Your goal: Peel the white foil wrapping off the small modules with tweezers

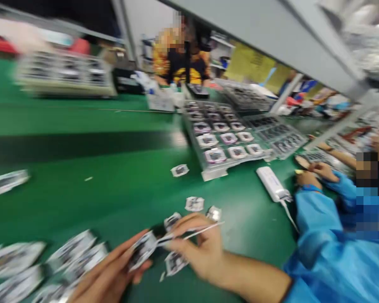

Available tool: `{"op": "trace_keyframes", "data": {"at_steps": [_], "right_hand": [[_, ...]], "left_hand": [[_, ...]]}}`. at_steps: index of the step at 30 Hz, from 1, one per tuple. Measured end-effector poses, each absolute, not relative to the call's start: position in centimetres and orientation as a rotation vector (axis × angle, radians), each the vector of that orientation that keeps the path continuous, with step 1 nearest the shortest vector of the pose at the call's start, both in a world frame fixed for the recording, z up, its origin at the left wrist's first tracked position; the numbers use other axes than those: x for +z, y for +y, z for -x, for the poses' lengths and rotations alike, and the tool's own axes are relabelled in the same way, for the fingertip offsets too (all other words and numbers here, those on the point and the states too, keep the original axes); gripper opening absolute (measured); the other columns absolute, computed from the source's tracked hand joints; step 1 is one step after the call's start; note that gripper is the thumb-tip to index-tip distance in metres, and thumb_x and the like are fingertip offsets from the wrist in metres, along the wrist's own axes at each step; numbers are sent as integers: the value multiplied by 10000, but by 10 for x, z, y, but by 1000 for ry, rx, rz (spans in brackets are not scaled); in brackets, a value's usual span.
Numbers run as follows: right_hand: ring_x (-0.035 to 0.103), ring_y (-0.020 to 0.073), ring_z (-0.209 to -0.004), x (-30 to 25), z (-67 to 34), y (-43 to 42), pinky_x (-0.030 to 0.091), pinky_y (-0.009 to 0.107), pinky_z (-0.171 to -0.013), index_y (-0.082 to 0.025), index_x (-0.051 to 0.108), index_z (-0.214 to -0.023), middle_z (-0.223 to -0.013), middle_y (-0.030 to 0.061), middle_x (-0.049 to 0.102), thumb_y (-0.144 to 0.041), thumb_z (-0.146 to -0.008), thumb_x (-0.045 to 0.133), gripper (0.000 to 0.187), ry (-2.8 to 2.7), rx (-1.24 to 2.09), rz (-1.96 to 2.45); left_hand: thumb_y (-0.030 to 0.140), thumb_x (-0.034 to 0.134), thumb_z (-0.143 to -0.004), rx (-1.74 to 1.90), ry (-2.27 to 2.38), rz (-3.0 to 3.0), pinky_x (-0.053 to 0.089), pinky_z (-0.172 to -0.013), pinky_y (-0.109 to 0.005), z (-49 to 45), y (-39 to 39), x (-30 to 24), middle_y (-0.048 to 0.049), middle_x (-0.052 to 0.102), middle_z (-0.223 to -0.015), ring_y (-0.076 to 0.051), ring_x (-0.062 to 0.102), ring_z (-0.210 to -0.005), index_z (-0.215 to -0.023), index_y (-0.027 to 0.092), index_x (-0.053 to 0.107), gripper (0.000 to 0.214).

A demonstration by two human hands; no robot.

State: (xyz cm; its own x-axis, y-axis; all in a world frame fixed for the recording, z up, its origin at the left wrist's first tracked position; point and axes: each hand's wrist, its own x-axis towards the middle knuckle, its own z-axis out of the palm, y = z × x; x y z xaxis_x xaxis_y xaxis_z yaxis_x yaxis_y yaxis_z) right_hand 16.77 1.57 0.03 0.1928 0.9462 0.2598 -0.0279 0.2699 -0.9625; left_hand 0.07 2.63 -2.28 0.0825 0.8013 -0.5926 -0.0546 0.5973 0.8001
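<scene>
Above a green tabletop (pixel 139 181), a worker's left hand (pixel 110 275) holds a small white-edged piece (pixel 143 250) between thumb and fingers, tilted up from the surface, while the right hand (pixel 205 252) pinches a thin pale tool (pixel 208 227) whose near end meets the piece's right edge; blur hides whether they touch. The left hand rises from the bottom edge of the view, fingers extended; the right forearm enters from the lower right, fingers curled, the tool's far end jutting past the knuckles.

Open green surface stretches ahead of the left hand toward the back of the table, and another bare patch lies to the right of the right hand. Closer in, room is tight: a loose piece (pixel 176 264) lies below the right hand, a silvery part (pixel 214 213) sits just beyond its knuckles, and a group of white-edged pieces (pixel 71 252) crowds the left hand's outer side.

Farther out, a clear tray (pixel 213 173) bearing rows of pieces blocks the way ahead, right of centre. A white corded device (pixel 273 184) lies beside it, near a co-worker's blue sleeve (pixel 318 214), which bounds the right side. A grey beam (pixel 271 33) slants overhead.
</scene>
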Motion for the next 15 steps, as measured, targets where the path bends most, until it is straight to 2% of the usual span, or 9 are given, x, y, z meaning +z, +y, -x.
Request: {"op": "trace_keyframes", "data": {"at_steps": [1, 2, 5, 9, 15], "right_hand": [[712, 209, -748, -1, -169, 16, 571, 335, -752, -257, 741, -760, -752, 18, 756, -362, -720, 804, 128, -1090, 956, 1087], [705, 202, -748, -3, -170, 16, 565, 325, -740, -244, 741, -774, -753, 24, 752, -353, -728, 795, 130, -1049, 1023, 1097], [691, 189, -729, -7, -170, 14, 552, 310, -715, -220, 730, -770, -751, 26, 743, -324, -711, 802, 140, -993, 1146, 1142], [679, 183, -736, -11, -165, 9, 534, 307, -729, -215, 722, -767, -750, 15, 743, -267, -706, 797, 110, -1035, 1173, 1154], [670, 179, -757, -13, -159, 7, 513, 297, -734, -211, 726, -777, -765, 14, 738, -229, -726, 768, 68, -1135, 1134, 1169]], "left_hand": [[661, 747, -533, 825, 1344, -637, 511, -740, -438, 7, 17, -20, 63, 787, -1002, -293, 642, -812, -796, 444, 804, 347], [615, 769, -525, 865, 1310, -591, 504, -726, -426, 10, 11, -17, 32, 790, -977, -262, 633, -745, -790, 418, 816, 333], [508, 782, -574, 917, 1224, -558, 467, -596, -332, 6, 9, -8, -22, 758, -743, -212, 595, -657, -820, 340, 831, 302], [475, 783, -613, 934, 1159, -550, 425, -532, -280, 1, 7, 0, -27, 732, -744, -195, 599, -646, -878, 269, 820, 338], [501, 824, -580, 938, 1118, -544, 411, -513, -273, -2, -3, 2, -69, 743, -784, -190, 580, -627, -852, 209, 819, 399]]}}
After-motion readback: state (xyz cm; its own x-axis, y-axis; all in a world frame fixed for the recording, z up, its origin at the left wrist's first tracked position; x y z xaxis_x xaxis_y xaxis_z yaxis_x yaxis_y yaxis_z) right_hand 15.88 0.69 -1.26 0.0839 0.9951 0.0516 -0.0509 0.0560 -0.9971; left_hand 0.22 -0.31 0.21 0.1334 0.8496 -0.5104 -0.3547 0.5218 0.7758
